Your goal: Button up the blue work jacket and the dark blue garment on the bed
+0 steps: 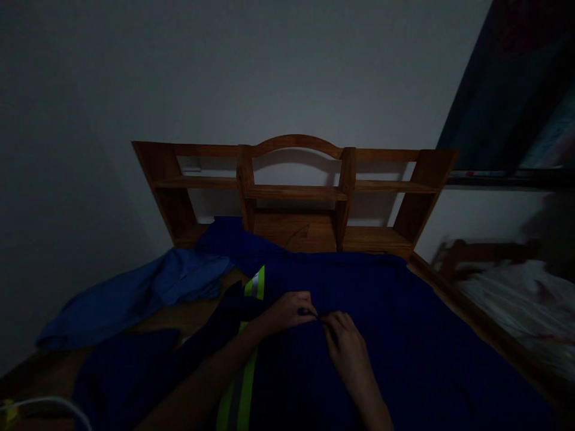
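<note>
A dark blue work garment [372, 311] with yellow-green and silver reflective strips is spread over the desk in front of me. Its exact cut is hard to make out in the dim light. Near its middle, my left hand [294, 308] pinches a small fold or edge of the cloth between thumb and fingers. Close beside it, my right hand [348, 341] pinches the same edge from the right, its fingertips almost touching the left ones. Whether a button or another small part lies between the fingertips is hidden.
A lighter blue garment [148, 281] lies crumpled at the left. Behind stands a wooden shelf unit [296, 191] against the wall. A white cable [49, 400] curves at the lower left. At the right, whitish plastic sheeting [525, 299] lies beside a wooden frame below a dark window.
</note>
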Tool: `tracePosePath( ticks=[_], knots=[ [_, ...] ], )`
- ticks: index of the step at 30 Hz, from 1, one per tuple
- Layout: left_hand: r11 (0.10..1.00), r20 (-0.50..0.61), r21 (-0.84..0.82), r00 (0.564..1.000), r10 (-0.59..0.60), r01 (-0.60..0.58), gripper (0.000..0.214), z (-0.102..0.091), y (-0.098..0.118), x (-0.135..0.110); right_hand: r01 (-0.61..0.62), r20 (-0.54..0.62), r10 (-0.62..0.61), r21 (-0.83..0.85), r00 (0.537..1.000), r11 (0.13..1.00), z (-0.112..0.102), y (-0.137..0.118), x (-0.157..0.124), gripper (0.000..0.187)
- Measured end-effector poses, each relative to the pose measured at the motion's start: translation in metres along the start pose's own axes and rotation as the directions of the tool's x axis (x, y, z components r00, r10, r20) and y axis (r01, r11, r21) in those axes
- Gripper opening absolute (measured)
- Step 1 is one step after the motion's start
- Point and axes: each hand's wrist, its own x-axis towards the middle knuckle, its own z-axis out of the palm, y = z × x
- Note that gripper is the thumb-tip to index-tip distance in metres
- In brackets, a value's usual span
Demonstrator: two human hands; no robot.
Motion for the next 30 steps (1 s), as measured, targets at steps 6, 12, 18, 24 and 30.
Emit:
tracePosePath(
  ticks=[6, 12, 18, 24, 30],
  knots=[
    [1.0, 0.014, 0.005, 1.0, 0.022, -0.022, 0.022, -0.003, 0.007, -0.002, -0.003, -0.011, 0.003, 0.02, 1.0, 1.0, -0.001, -0.001, -0.002, 0.022],
    [0.994, 0.025, 0.105, 0.999, 0.03, -0.032, 0.023, -0.011, 0.025, -0.005, -0.005, -0.017, 0.006, 0.038, 1.0, 0.999, -0.001, -0.002, -0.003, 0.019],
    [0.976, 0.07, 0.217, 0.998, 0.007, -0.022, 0.019, -0.018, 0.036, -0.005, -0.03, -0.031, 0.03, -0.015, 0.999, 0.999, -0.005, -0.005, -0.005, 0.017],
    [0.954, 0.125, 0.295, 0.992, 0.023, -0.06, 0.017, -0.016, 0.034, -0.007, -0.09, -0.086, 0.075, -0.179, 0.993, 0.98, -0.004, -0.008, -0.004, 0.019],
    [0.953, 0.171, 0.289, 0.985, 0.04, -0.089, 0.011, -0.014, 0.035, -0.006, -0.112, -0.104, 0.086, -0.283, 0.991, 0.953, 0.0, -0.007, -0.001, 0.017]
  ],
)
